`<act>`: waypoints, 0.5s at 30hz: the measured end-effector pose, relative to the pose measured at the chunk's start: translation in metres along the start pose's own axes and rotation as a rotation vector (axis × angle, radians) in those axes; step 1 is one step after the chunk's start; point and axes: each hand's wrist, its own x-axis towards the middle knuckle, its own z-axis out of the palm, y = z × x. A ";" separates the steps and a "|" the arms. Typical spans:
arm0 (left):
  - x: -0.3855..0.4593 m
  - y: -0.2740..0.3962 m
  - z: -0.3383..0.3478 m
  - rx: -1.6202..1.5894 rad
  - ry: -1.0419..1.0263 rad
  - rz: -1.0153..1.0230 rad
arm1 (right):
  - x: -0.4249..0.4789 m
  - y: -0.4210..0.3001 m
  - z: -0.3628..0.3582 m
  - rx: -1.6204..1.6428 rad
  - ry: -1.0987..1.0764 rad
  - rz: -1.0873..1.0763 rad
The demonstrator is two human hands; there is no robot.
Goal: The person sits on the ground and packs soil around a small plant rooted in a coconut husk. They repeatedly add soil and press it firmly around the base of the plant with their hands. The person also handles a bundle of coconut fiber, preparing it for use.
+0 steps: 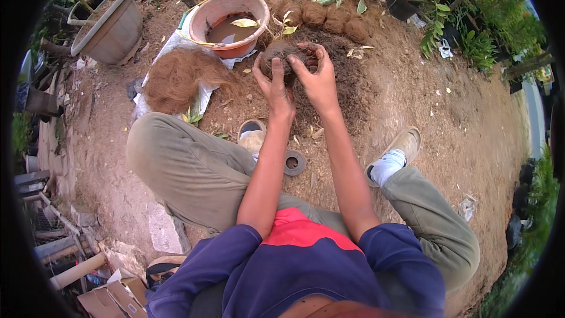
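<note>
Between my two hands is a round ball of soil and brown fibre (279,51), with a leafy cutting (284,26) rising from its top. My left hand (276,90) cups the ball's near left side, thumb upright against it. From the right, my right hand (318,75) presses its thumb and curved, soil-stained fingers to the ball. Beneath and right of the hands spreads a heap of dark, loose soil (348,88). To the left, a mass of loose brown fibre (176,79) lies on a white plastic sheet (205,96).
An orange bucket (240,51) of muddy water stands behind the fibre. Several finished-looking fibre balls (334,21) with leaves sit in a row beyond the soil. A large plant pot (112,31) tilts at far left. A small ring-shaped object (294,163) lies between my feet, and a stone block (167,228) near my knee.
</note>
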 end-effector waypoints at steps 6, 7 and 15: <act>-0.002 0.007 0.005 0.008 -0.037 -0.007 | -0.001 0.001 -0.006 0.296 -0.056 0.114; -0.002 0.007 0.005 0.023 -0.054 -0.010 | -0.001 -0.002 -0.009 0.361 -0.041 0.185; -0.014 0.006 0.019 0.397 -0.270 0.111 | -0.001 0.010 -0.028 0.837 -0.059 0.554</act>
